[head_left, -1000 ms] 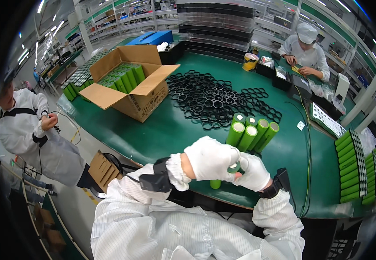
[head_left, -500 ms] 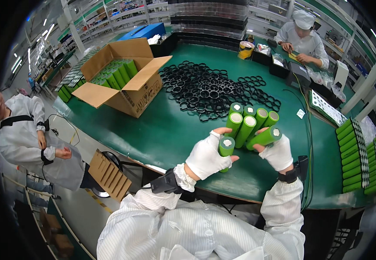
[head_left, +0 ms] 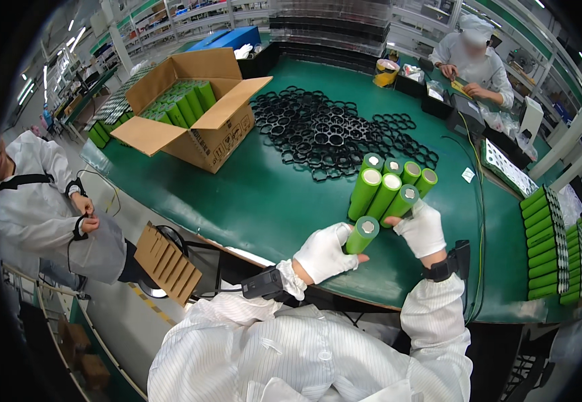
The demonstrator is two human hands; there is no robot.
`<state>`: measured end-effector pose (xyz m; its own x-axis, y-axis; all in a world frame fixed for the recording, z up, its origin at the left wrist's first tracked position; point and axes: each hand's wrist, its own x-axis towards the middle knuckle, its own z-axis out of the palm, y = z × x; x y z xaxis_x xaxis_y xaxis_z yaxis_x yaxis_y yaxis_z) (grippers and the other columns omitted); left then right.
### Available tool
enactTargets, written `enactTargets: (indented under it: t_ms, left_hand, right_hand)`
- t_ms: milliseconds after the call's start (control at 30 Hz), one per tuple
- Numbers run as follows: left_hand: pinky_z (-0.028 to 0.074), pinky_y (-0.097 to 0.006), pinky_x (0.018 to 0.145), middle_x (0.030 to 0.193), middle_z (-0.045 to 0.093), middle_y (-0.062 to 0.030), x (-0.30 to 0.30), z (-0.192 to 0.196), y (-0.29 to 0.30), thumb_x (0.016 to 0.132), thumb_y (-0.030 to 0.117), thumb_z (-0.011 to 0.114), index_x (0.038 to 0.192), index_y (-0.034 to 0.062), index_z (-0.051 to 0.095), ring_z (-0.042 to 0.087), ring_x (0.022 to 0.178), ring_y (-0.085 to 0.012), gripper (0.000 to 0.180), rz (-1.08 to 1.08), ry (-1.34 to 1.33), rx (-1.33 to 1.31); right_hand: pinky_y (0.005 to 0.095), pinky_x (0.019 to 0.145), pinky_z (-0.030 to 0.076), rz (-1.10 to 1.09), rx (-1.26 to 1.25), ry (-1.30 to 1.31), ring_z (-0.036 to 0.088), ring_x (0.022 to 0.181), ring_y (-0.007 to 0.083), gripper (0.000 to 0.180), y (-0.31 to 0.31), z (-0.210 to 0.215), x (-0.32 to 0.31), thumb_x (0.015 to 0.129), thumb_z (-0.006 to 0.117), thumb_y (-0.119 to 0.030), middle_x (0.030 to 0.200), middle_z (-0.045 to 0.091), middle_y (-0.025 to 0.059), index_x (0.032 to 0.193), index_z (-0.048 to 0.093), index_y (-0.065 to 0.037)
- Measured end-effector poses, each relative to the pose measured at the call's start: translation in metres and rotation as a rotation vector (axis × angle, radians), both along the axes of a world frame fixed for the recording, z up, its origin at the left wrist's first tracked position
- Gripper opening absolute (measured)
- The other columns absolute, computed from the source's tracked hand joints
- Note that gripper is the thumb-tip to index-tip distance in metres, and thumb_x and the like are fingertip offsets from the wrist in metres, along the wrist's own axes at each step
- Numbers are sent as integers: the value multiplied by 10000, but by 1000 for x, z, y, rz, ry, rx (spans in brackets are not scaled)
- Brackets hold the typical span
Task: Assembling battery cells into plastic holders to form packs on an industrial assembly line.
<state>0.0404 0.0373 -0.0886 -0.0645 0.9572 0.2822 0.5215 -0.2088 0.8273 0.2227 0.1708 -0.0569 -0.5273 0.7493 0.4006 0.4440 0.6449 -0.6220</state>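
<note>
My left hand (head_left: 324, 254), in a white fingerless glove, is closed around a green cylindrical battery cell (head_left: 362, 236), its pale round end facing up. Further right, my gloved right hand (head_left: 422, 230) grips another battery cell (head_left: 403, 202) near the front of a cluster. Several more green battery cells (head_left: 385, 194) stand upright there, close together in rows on the green table. The right-hand cell stands nearly upright against them; whether it touches the tabletop is hidden by my fingers.
Black plastic ring holders (head_left: 334, 130) lie heaped behind the cells. An open cardboard box (head_left: 220, 137) full of green cells stands at the left. Cells in holders (head_left: 544, 244) are stacked at the right, near a cable (head_left: 481, 221). Co-workers are at the far right and left.
The cell in my right hand has gone from tilted to nearly upright, moving left against the cluster. My left hand with its cell has shifted slightly right and down.
</note>
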Motion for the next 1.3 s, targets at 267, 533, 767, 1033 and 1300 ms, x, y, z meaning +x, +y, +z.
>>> enactTargets:
  t_ms: [267, 533, 767, 1033, 1300]
  left_hand:
    - [517, -366, 720, 897, 632, -137, 0, 6, 0, 718, 205, 792, 983, 32, 612, 641, 778, -304, 364, -26, 1, -76]
    - [506, -362, 721, 911, 601, -144, 4, -20, 8, 735, 177, 784, 1136, 11, 573, 622, 821, -293, 483, -128, 87, -24]
    - [533, -301, 645, 925, 587, -103, 2, -13, 5, 766, 102, 765, 1230, 53, 557, 621, 698, -168, 511, -209, 7, -31]
    - [526, -285, 597, 866, 600, -93, 3, -10, 6, 797, 68, 730, 1112, 39, 596, 632, 654, -163, 343, -199, -20, -26]
    - [513, -266, 628, 847, 600, -80, -3, -6, 3, 822, 55, 695, 1095, 34, 609, 622, 676, -127, 287, -210, -149, -91]
  right_hand:
    - [319, 614, 514, -167, -294, -335, 678, 688, 274, 289, -3, 16, 0, 726, 801, -184, 778, 681, 171, 918, 684, -3]
    - [304, 692, 510, 546, -636, -15, 606, 727, 170, 414, -30, 19, 4, 687, 836, -130, 864, 654, 78, 1046, 650, -44]
    - [290, 653, 519, 392, -350, -153, 634, 674, 156, 310, -11, 36, 33, 692, 812, -94, 762, 661, 72, 953, 658, -31]
    - [281, 616, 493, 9, -173, -55, 586, 645, 122, 283, 13, 19, 46, 717, 808, -75, 765, 666, 84, 922, 633, 13]
    - [299, 647, 511, -28, -238, 15, 620, 646, 181, 350, 17, 5, 32, 712, 814, -105, 797, 692, 129, 988, 633, 13]
